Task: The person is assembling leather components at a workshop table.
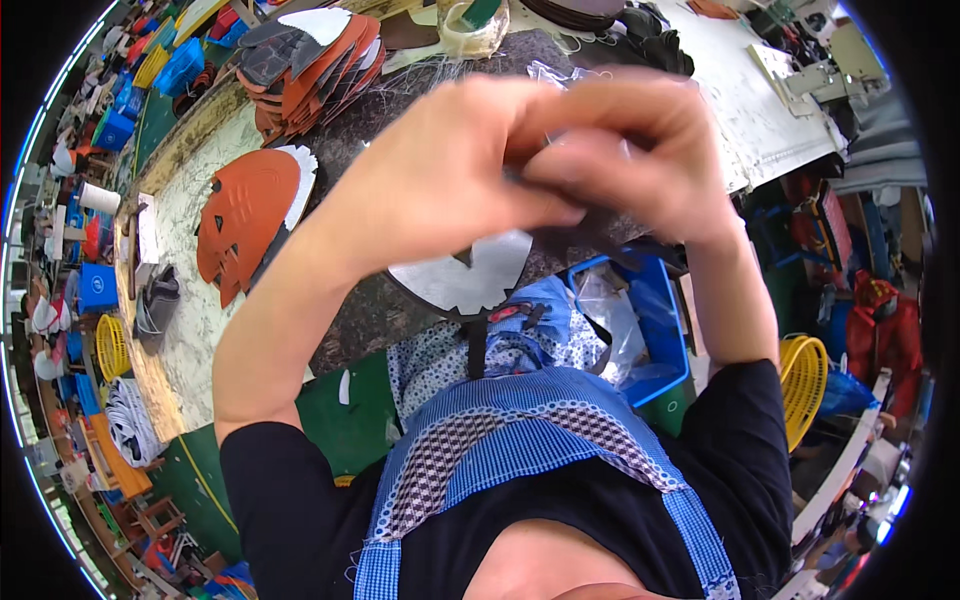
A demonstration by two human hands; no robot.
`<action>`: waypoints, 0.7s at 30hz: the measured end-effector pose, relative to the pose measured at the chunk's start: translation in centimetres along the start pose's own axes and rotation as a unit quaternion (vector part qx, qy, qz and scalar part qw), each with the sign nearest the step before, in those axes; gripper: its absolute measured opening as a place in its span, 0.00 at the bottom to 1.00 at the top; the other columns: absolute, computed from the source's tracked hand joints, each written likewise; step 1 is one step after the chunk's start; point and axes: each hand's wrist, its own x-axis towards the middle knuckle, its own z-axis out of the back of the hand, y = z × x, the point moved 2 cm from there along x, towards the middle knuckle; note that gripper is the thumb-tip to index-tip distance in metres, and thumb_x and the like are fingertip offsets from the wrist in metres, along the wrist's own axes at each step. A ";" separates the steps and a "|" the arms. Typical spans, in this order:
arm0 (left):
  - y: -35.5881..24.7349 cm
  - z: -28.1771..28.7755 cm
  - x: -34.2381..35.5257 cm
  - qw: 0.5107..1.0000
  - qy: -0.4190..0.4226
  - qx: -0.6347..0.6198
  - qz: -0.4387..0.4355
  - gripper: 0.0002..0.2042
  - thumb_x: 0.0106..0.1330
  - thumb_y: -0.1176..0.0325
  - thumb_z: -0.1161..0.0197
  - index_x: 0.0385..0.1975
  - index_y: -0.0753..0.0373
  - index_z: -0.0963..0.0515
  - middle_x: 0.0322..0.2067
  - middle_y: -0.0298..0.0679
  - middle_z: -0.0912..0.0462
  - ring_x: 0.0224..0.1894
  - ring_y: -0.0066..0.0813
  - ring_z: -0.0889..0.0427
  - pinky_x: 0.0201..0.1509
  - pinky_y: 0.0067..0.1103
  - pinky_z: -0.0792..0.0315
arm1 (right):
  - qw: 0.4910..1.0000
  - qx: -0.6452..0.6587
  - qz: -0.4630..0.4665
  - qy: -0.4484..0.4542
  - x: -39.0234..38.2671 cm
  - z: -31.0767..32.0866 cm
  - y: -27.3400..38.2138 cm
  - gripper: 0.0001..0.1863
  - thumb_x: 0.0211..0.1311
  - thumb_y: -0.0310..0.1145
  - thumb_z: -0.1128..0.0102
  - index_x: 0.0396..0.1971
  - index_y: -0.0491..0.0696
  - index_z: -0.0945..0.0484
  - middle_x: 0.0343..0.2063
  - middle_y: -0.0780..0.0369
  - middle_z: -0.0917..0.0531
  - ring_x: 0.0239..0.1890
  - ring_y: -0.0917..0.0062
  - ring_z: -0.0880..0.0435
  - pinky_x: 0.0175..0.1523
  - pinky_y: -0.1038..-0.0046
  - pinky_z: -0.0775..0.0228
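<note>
Left hand [440, 170] and right hand [640, 170] meet, blurred; I cannot tell their grip. Finger work seems underway; next calls for steadiness near the grey piece [495, 272] at seven o'clock.

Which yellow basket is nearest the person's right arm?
The yellow basket beside the right sleeve; the other yellow baskets are over on the picture's left.

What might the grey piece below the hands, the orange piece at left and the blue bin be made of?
Grey piece: possibly coated fabric or synthetic leather, matte, with notched edges.
Orange piece: likely leather or imitation, smooth, dull, with clean cutouts.
Blue bin: apparently plastic, given its stiff, smooth, evenly coloured rim.
</note>
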 end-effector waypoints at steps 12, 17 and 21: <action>8.8 -5.7 -9.4 0.751 -0.349 -0.536 0.161 0.19 0.80 0.57 0.48 0.60 0.63 0.24 0.56 0.38 0.19 0.55 0.27 0.18 0.61 0.26 0.25 | 0.866 0.300 -0.249 -0.314 -8.8 -7.6 -2.4 0.46 0.63 0.14 0.40 0.77 0.48 0.55 0.46 0.54 0.18 0.47 0.77 0.17 0.51 0.82 0.25; 7.4 -9.9 -15.1 0.841 -0.387 -0.351 0.137 0.47 0.64 0.86 0.37 0.77 0.57 0.61 0.55 0.50 0.21 0.58 0.35 0.20 0.62 0.30 0.24 | 0.941 0.106 -0.300 -0.113 -12.1 -7.5 -1.4 0.16 0.58 0.15 0.34 0.48 0.38 0.16 0.47 0.60 0.22 0.50 0.78 0.22 0.57 0.78 0.31; 8.6 -7.6 -16.1 0.933 -0.329 -0.108 0.100 0.23 0.63 0.83 0.32 0.60 0.65 0.23 0.51 0.42 0.21 0.46 0.25 0.15 0.39 0.12 0.21 | 0.943 0.116 -0.294 -0.101 -9.7 -7.1 -2.2 0.22 0.58 0.16 0.34 0.55 0.37 0.20 0.50 0.60 0.25 0.55 0.77 0.24 0.62 0.78 0.36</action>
